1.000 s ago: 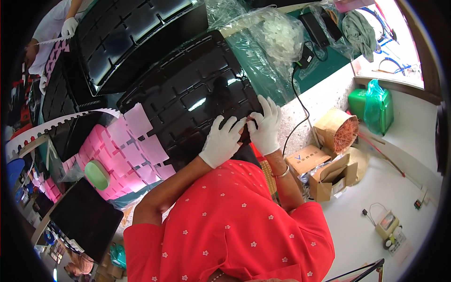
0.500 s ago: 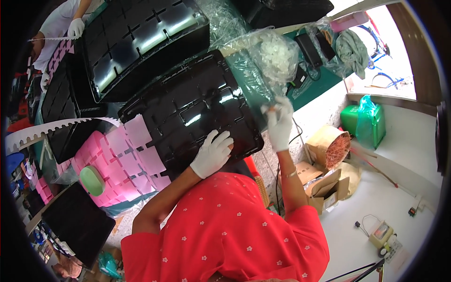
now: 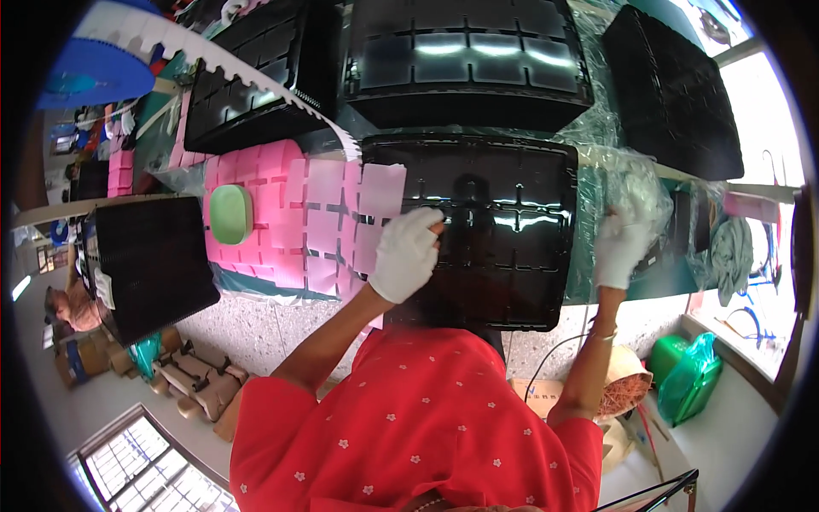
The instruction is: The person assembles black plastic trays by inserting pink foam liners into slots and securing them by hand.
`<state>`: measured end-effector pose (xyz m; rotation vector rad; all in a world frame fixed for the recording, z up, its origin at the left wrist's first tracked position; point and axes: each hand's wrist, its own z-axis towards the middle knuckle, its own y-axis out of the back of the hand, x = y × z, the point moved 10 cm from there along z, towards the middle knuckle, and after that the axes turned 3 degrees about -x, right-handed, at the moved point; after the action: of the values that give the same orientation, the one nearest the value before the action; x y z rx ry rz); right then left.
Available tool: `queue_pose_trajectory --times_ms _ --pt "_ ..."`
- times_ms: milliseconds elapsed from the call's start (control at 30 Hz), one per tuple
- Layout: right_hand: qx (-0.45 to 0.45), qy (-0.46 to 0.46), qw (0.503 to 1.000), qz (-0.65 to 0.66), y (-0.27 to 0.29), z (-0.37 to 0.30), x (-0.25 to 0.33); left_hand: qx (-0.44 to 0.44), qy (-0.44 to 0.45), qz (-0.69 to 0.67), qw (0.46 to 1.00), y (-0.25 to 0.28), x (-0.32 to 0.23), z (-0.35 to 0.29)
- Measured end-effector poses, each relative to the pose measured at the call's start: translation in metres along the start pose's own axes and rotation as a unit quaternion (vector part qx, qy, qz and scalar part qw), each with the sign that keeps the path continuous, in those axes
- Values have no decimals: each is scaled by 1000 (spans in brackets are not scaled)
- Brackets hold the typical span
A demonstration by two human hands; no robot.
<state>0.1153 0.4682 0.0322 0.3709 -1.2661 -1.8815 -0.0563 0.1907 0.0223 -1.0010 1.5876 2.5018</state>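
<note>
While the black tray [image 3: 503, 277] lies mid-frame, the left hand [image 3: 406, 256] bends over its left side, the right hand [image 3: 623, 249] past its right (can't tell either grip).

Left hand [image 3: 408, 256], white-gloved with bare fingertips, is over the left side of a glossy black tray [image 3: 503, 273], right beside some slotted pink sheets [image 3: 324, 205]. Right hand [image 3: 621, 252] is kinda blurry at a clear plastic bag [image 3: 650, 186] on the right, can't tell if it's gripping anything. Pale green dish [image 3: 231, 214] sits on the pink stuff, and there's a chunky black stack [image 3: 469, 68] on the far side.
</note>
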Motion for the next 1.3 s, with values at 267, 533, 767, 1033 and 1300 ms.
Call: queue_pose_trajectory --times_ms 267,533,767,1033,1300 --pt "135 115 927 332 -61 -25 224 -14 85 203 975 29 100 9" --pt "127 120 963 203 -112 -18 265 185 31 297 936 17 120 56" --pt "110 115 972 172 -113 -10 284 188 22 322 928 10 133 53" --pt "134 64 976 157 -130 0 292 126 27 260 957 30 139 29" --pt "122 37 980 152 -132 2 298 161 -68 166 970 30 113 10"
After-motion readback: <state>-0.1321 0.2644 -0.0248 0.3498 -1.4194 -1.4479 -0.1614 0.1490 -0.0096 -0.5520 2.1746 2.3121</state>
